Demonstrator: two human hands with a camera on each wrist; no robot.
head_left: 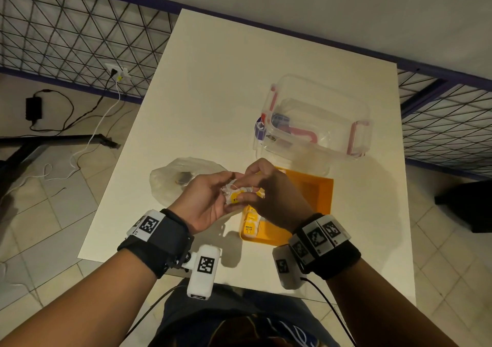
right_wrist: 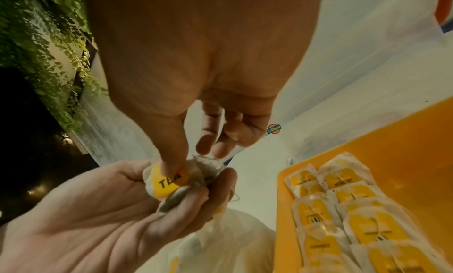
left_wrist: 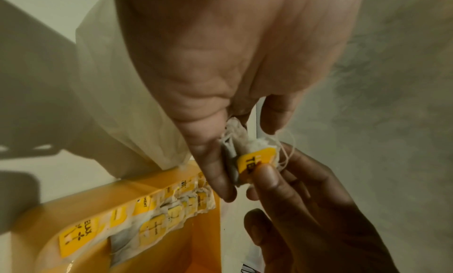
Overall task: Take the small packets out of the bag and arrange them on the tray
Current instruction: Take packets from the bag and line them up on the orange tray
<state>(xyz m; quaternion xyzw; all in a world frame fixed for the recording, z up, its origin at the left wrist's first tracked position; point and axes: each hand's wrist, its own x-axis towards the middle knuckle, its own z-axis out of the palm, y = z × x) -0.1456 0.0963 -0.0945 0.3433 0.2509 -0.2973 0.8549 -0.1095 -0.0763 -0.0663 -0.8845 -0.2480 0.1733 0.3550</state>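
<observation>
Both hands meet above the near-left corner of the orange tray (head_left: 323, 187) on the white table (head_left: 213, 80). The left hand (head_left: 210, 200) is cupped palm-up, fingers curled around a small bunch of tea packets (right_wrist: 169, 182). The right hand (head_left: 271, 187) pinches the yellow "TEA" tag of one packet between thumb and fingertip. Further packets (right_wrist: 355, 219) lie in two rows in the tray. The plastic bag (head_left: 173, 176) lies just left of the tray.

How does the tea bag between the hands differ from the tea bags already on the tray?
The held tea bag is bunched up, gripped by the left hand and pinched by the right hand; the tray's tea bags lie flat in rows, untouched, on the orange tray. All carry yellow tags.
</observation>
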